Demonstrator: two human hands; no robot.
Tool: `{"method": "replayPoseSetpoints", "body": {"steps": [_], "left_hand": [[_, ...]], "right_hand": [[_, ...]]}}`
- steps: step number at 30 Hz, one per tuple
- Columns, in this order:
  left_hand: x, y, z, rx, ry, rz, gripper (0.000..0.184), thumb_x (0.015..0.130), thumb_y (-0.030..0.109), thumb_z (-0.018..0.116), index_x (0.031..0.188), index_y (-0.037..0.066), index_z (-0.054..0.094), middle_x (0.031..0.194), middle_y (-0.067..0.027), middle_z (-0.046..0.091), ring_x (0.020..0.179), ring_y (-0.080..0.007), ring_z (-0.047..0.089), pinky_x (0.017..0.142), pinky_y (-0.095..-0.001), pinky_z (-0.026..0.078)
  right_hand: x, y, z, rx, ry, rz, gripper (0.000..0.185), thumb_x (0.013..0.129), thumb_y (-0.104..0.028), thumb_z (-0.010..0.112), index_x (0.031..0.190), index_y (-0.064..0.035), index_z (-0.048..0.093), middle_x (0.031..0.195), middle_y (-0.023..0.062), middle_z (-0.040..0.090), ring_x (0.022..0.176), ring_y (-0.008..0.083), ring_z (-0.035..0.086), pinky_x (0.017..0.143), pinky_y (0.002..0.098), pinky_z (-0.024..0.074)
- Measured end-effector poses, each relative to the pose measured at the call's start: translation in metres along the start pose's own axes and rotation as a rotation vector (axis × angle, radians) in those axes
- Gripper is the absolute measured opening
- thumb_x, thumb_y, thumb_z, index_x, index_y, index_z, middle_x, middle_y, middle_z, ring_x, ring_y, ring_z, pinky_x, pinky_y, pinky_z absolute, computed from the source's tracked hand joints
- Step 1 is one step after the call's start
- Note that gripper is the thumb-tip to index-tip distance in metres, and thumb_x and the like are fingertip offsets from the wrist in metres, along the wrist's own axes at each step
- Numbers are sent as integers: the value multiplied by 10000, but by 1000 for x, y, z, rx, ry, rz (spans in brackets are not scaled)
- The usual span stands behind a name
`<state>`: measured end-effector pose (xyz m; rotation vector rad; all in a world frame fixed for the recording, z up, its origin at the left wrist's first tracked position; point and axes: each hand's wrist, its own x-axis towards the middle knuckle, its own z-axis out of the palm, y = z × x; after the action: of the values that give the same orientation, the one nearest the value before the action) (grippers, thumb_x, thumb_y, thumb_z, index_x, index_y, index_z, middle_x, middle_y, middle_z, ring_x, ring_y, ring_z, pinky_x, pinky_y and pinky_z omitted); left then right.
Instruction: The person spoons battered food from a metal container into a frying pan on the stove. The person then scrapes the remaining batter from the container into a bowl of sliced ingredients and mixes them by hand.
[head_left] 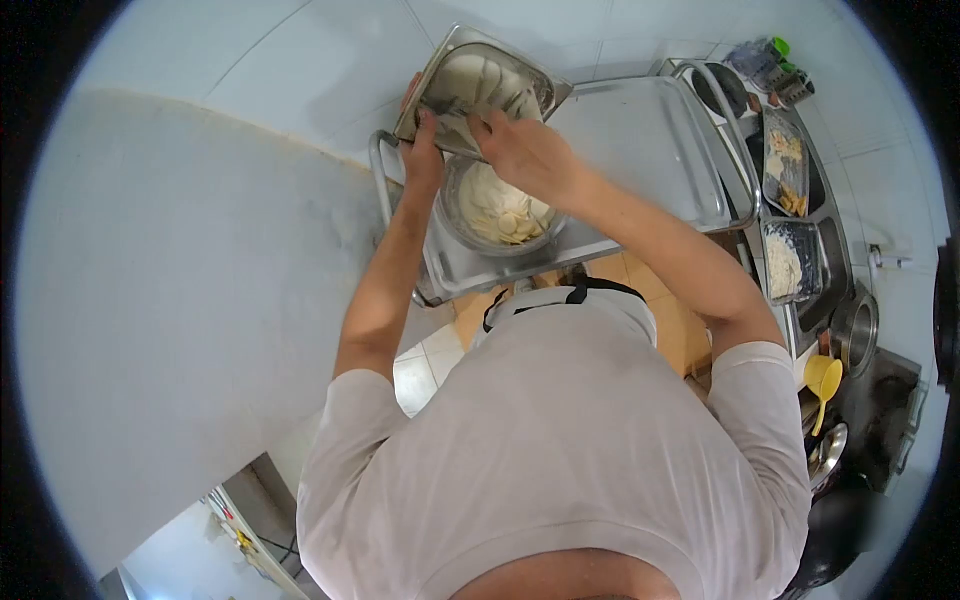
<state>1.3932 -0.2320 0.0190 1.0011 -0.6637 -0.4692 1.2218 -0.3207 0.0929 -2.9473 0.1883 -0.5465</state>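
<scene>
My left hand (423,150) grips the lower left edge of a deep metal pan (462,38), which is tilted over a round bowl. Inside the pan there is a whitish coating. My right hand (515,150) is closed at the pan's inner lower side; whatever it holds is too hard to make out. Directly below, the round bowl (447,222) holds white creamy stuff and pale yellow slices (510,222). The bowl stands on a metal cart (640,150).
At the right a sink (835,245) bears a tray of food pieces (785,165) and a container of white stuff (785,265). A yellow ladle (822,378) and a metal pot (856,325) lie nearer. A pale wall (190,300) rises at the left.
</scene>
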Motion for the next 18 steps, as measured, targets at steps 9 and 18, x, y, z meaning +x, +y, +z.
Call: {"method": "replayPoseSetpoints", "body": {"steps": [9,18], "left_hand": [[-20,43,19,583,-186,370,554,924,42,482,1473,69,417,1548,-149,233,1373,-296,395,1137,-416,339],[-28,30,8,675,-177,479,649,845,-78,481,1474,70,417,1557,-185,166,1398,-342,344,1140,-430,364]], "right_hand": [[-5,16,2,6,73,58,446,844,-68,525,1274,46,528,925,225,650,620,358,672,542,452,555],[-15,40,3,-49,-265,121,439,841,-60,516,1279,-33,542,844,217,671,694,387,676,620,480,557]]}}
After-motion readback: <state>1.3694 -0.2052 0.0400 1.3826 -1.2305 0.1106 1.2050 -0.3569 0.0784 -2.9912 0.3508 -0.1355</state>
